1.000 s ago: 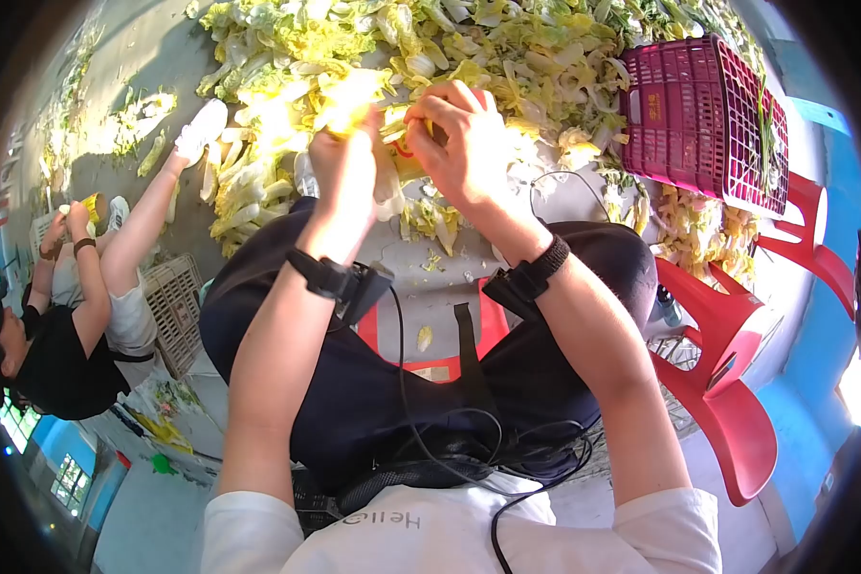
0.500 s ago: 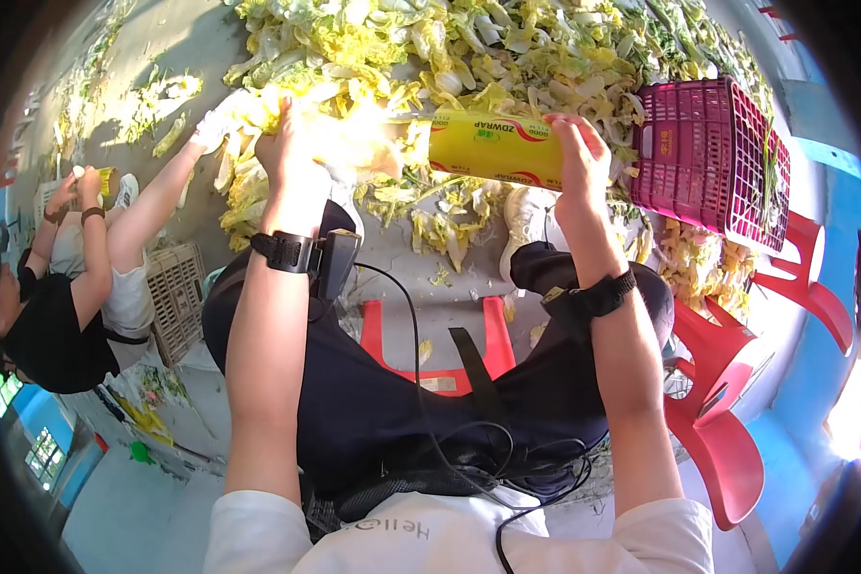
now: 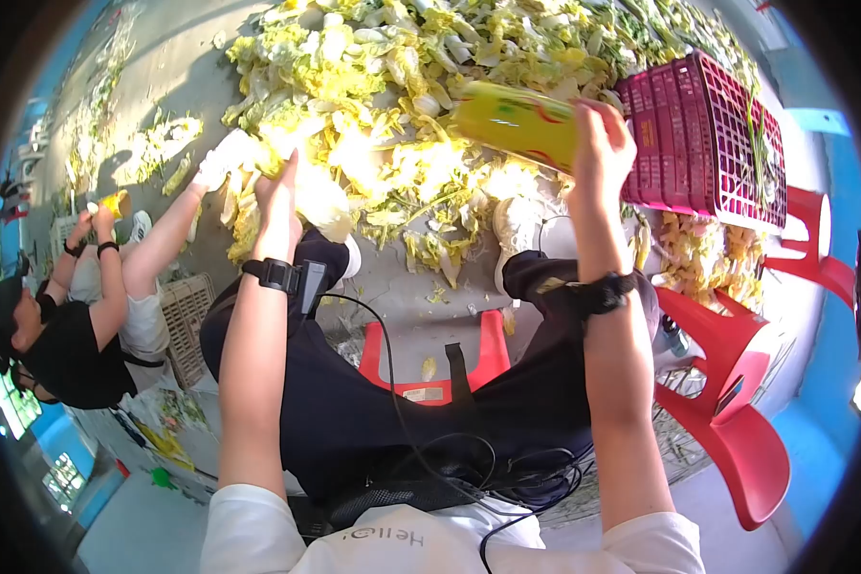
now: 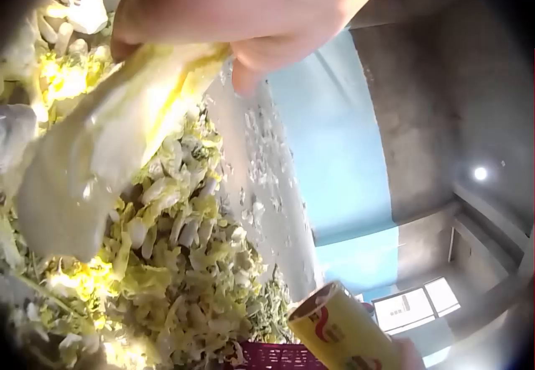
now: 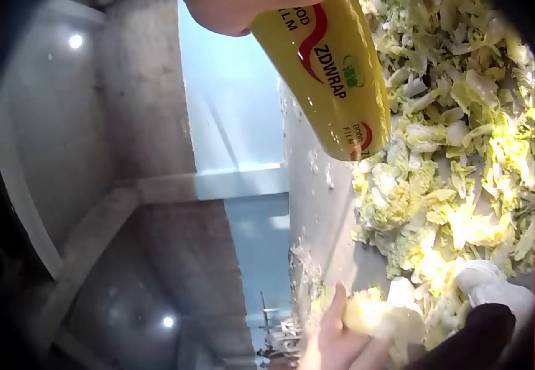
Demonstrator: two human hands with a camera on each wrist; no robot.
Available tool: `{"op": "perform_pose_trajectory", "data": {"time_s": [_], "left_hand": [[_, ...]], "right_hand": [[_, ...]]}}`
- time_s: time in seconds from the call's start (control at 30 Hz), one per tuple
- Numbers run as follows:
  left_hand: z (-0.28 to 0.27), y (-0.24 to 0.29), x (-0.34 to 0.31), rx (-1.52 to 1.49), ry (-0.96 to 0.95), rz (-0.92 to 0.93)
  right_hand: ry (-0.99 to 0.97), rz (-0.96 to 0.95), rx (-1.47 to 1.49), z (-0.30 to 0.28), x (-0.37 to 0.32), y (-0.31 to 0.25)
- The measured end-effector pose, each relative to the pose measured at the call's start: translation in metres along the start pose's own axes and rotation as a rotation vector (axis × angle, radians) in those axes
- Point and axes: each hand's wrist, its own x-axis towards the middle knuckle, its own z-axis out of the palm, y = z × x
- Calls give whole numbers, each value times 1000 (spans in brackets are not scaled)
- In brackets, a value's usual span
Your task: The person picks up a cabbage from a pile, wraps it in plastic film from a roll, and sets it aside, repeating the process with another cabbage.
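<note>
My left hand point(image 3: 277, 206) grips a pale cabbage point(image 3: 323, 203) at the left, over the leaf pile. In the left wrist view the cabbage point(image 4: 84, 161) hangs from the fingers, its surface shiny. At the right, my right hand point(image 3: 600, 158) holds one end of a yellow film roll point(image 3: 517, 124). The roll's printed side shows in the right wrist view, its far end pointing away from the hand. Roll and cabbage are well apart. Whether film stretches between them I cannot tell.
Loose cabbage leaves point(image 3: 402, 57) cover the floor ahead. A magenta crate point(image 3: 674, 134) lies at the right, near red chairs point(image 3: 737, 440). At the left another person point(image 3: 77, 335) sits beside a beige crate point(image 3: 189, 320). Black cables cross my lap.
My hands were close together, then moved apart to left and right. The roll came into view in the right hand and has since tilted and shifted slightly up and right.
</note>
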Motion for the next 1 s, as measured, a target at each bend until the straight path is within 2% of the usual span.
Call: {"op": "perform_pose_trajectory", "data": {"time_s": [0.1, 0.17, 0.2, 0.3, 0.4, 0.5, 0.57, 0.6, 0.7, 0.8, 0.87, 0.9, 0.93, 1.0], "left_hand": [[1, -38, 8, -37, -200, -204], [14, -47, -2, 54, -309, -125], [26, -39, -13, 80, -364, -141], [38, -65, -2, 274, -295, -247], [45, -81, 10, 227, -285, -469], [58, -95, 18, 75, -272, -666], [52, -110, 18, -141, -243, -763], [43, -127, 26, -204, -199, -676], [-11, -171, 74, -128, -526, -625], [21, -114, 48, 22, -309, -339], [-32, -144, 134, -383, -606, -229], [51, -35, 55, -459, -76, -258], [35, -12, 76, -631, -84, -639], [29, 20, 75, -592, -209, -638]], "right_hand": [[-75, -74, -194, 21, -13, 9], [-116, -138, -269, 27, -17, -3], [-115, -165, -262, 29, -18, -8], [-138, -162, -301, 33, -21, -18], [-161, -121, -347, 31, -20, -14], [-130, -101, -443, 29, -15, -17], [-117, -148, -443, 28, -16, -18], [-125, -148, -445, 28, -16, -20], [-174, -100, -437, 28, -16, -19], [-244, -63, -417, 28, -18, -20], [-253, -24, -427, 29, -20, -22], [-247, -2, -434, 29, -20, -23], [-231, -6, -430, 29, -20, -17], [-225, 18, -408, 30, -20, -13]]}}
